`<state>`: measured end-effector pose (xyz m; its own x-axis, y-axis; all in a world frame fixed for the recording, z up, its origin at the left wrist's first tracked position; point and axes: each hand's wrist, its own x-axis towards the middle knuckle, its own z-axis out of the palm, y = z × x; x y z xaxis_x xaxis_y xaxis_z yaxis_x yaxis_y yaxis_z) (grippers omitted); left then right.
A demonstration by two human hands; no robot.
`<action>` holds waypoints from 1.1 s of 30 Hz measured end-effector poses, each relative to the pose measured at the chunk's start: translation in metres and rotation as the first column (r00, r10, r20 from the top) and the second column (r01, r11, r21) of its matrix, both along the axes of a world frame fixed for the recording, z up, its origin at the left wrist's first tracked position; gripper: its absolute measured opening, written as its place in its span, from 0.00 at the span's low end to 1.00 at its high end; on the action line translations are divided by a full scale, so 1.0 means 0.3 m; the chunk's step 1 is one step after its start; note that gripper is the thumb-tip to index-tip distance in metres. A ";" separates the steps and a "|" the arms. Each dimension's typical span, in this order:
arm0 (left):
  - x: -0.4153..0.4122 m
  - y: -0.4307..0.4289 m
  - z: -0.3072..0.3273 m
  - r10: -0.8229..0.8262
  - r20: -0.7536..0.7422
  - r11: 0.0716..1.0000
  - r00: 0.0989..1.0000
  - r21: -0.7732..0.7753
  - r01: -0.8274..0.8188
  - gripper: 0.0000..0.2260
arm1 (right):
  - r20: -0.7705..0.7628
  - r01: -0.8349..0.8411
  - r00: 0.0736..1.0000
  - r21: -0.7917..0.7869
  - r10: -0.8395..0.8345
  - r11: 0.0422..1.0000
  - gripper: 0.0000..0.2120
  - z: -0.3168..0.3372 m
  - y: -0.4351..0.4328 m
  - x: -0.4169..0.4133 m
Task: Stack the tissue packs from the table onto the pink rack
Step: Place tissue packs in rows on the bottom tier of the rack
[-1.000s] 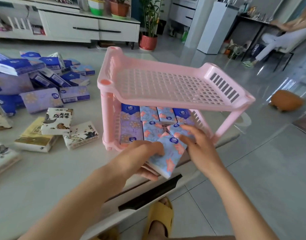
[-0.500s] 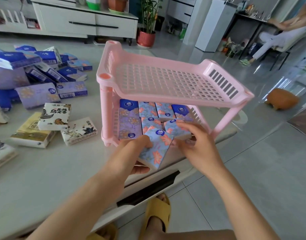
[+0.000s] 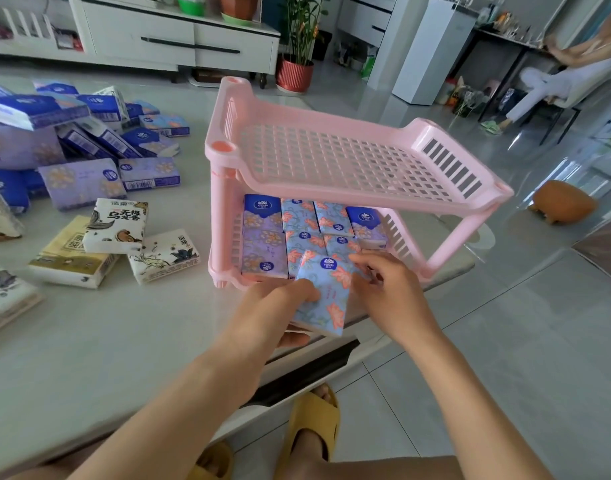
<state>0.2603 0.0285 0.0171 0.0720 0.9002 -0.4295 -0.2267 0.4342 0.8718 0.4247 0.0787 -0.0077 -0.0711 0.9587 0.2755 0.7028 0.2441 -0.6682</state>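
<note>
On the left of the table (image 3: pixel 89 341), many loose tissue packs (image 3: pixel 79 143) are lying in a heap, with a few white ones (image 3: pixel 115 225) nearer the front, all well apart from the rack. That makes the job look a good way from done.

The left hand (image 3: pixel 266 310) is gripping a blue flowered pack (image 3: pixel 326 292) by its near left corner, fingers curled over the top and thumb under it. The pack is tilting up, its far end touching the front edge of the pink rack (image 3: pixel 331 157) at the lower shelf. That shelf is already carrying a layer of packs (image 3: pixel 262 237), while the top shelf is sitting bare.

The right hand (image 3: pixel 390 292) is hovering at the pack's right edge, fingers bent. I cannot tell whether it is pinching that pack or only touching the ones on the shelf.

The step in hand seems to be sliding this pack into the lower shelf. The next move probably calls for levelling it, pushing it in over or beside the front row, and keeping it under the top shelf's rim.
</note>
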 end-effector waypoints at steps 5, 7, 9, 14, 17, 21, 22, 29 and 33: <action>0.015 0.000 -0.005 0.011 0.092 0.999 0.996 0.030 -0.014 0.03 | 0.060 0.053 0.996 0.132 -0.061 0.990 0.14 0.011 -0.001 -0.001; 0.029 -0.004 -0.006 0.041 0.123 0.995 0.992 0.089 -0.053 0.04 | -0.087 0.099 0.993 0.197 -0.083 0.975 0.14 0.038 -0.029 -0.007; 0.047 -0.006 -0.001 0.097 0.164 0.982 0.982 0.143 -0.121 0.05 | -0.285 0.022 0.958 0.079 0.001 0.997 0.13 0.076 -0.085 -0.034; 0.067 0.008 -0.002 0.152 0.218 0.964 0.964 0.182 -0.193 0.06 | -0.219 -0.202 0.957 -0.044 0.188 0.978 0.30 0.077 -0.179 -0.086; 0.065 0.014 -0.003 0.087 0.181 0.969 0.980 0.214 -0.126 0.08 | -0.139 -0.094 0.985 0.046 0.100 0.994 0.29 0.060 -0.154 -0.072; 0.080 0.028 0.009 0.140 -0.036 0.919 0.989 0.376 -0.117 0.03 | -0.143 -0.053 0.988 0.082 0.064 0.995 0.31 0.056 -0.141 -0.066; 0.085 0.031 0.008 0.138 -0.065 0.903 0.988 0.418 -0.099 0.04 | -0.138 -0.015 0.990 0.114 0.031 0.993 0.30 0.057 -0.138 -0.066; 0.091 0.068 -0.100 0.451 -0.775 0.454 0.442 0.626 0.635 0.18 | -0.148 0.317 0.944 0.159 -0.295 0.935 0.24 0.058 -0.097 0.002; 0.104 0.071 -0.153 0.439 -0.877 0.514 0.194 0.422 0.747 0.23 | 0.087 0.379 0.911 0.213 -0.404 0.900 0.23 0.017 -0.086 0.013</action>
<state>0.2917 0.0500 -0.0288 0.4131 0.8106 0.4151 0.8349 -0.5191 0.1829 0.4287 0.0529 -0.0026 0.2539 0.8476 0.4659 0.8421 0.0432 -0.5376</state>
